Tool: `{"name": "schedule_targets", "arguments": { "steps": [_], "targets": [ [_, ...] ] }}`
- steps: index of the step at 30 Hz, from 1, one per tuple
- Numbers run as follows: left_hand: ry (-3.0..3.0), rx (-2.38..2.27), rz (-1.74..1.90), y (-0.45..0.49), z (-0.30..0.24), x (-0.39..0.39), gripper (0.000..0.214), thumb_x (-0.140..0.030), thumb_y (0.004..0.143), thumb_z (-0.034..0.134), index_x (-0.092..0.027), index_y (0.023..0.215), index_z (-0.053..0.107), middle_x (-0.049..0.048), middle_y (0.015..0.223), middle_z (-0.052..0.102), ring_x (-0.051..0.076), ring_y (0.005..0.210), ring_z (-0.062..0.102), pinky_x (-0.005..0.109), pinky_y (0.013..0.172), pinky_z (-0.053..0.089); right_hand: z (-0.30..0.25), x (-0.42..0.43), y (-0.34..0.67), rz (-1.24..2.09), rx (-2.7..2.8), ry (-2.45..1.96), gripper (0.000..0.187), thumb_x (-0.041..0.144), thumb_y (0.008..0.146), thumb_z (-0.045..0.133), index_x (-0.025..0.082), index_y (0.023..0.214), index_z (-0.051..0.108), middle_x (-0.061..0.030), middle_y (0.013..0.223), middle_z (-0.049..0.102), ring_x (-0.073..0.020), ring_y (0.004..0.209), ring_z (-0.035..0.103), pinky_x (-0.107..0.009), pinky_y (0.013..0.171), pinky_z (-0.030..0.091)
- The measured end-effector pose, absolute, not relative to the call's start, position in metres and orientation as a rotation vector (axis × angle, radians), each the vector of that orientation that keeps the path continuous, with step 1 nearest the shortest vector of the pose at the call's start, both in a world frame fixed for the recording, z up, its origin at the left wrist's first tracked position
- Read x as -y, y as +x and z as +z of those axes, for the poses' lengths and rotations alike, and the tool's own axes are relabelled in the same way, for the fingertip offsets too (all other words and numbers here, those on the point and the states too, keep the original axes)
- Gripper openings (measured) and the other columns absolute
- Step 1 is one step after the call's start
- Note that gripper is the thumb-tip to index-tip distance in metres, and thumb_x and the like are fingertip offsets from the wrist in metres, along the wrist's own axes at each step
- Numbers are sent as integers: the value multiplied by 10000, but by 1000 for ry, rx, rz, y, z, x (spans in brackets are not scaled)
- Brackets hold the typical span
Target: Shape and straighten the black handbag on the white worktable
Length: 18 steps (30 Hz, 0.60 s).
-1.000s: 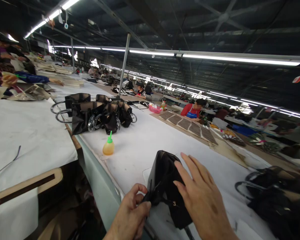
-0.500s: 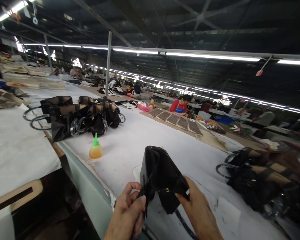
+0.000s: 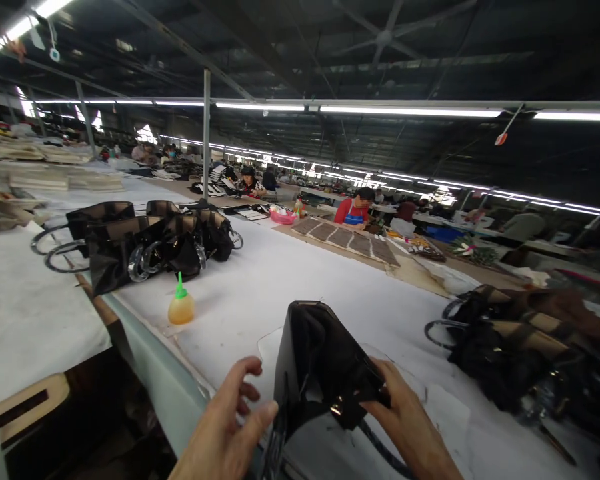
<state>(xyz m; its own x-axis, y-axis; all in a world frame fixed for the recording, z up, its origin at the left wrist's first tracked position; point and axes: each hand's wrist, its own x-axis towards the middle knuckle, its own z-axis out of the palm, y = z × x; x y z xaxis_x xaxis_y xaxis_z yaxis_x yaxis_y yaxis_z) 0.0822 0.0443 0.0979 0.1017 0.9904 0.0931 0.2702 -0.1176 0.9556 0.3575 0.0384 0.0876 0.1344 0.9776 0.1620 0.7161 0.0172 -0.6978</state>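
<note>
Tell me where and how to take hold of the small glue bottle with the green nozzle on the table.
Grip the glue bottle around its rounded amber body, coming from the near table edge with fingers to either side. It stands upright and alone on the white table cover, apart from the black bags behind it. The green nozzle looks too thin and tapered for a sure hold.

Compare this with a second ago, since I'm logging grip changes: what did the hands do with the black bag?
The left hand let go of the black bag and now sits open beside it. The right hand dropped from the bag's top to grip its right side. The glue bottle and bag piles stayed put.
</note>
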Motion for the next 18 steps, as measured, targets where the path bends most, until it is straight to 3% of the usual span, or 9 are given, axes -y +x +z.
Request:
{"name": "schedule_targets", "arguments": {
  "steps": [3,7,12,18],
  "targets": [
    [1993,-1253,1264,90,136,-66,284,-371,833,471,-225,1073,511,74,1110,536,214,996,499,345,849,426,88,-39,354,479,1655,-1794,399,304,747,512,235,1140,496,-62,1135,515,-238,1024,519,-323,865,407],
    [2542,-1034,1060,127,173,-98,178,-244,839,473,-197,916,626,71,1124,562,226,1066,461,373,926,382,90,-38,352,466,1700,-1802,363,309,774,488,222,1127,483,-72,1144,495,-234,1009,531,-320,846,420],
    [2968,-610,292,167,183,-122,199,-246,827,482,-166,799,662,72,828,661,209,848,585,348,839,426,97,-35,350,402,1693,-1815,343,267,758,472,221,1095,515,-69,1146,502,-230,957,556,-321,809,437],
    [2832,-1145,-309,179,185,-137,309,-368,784,531,-102,787,688,187,861,668,309,839,622,374,683,479,98,-37,356,404,1633,-1819,377,252,709,476,238,1071,579,-49,1113,555,-232,941,568,-300,768,453]
  ]
}}
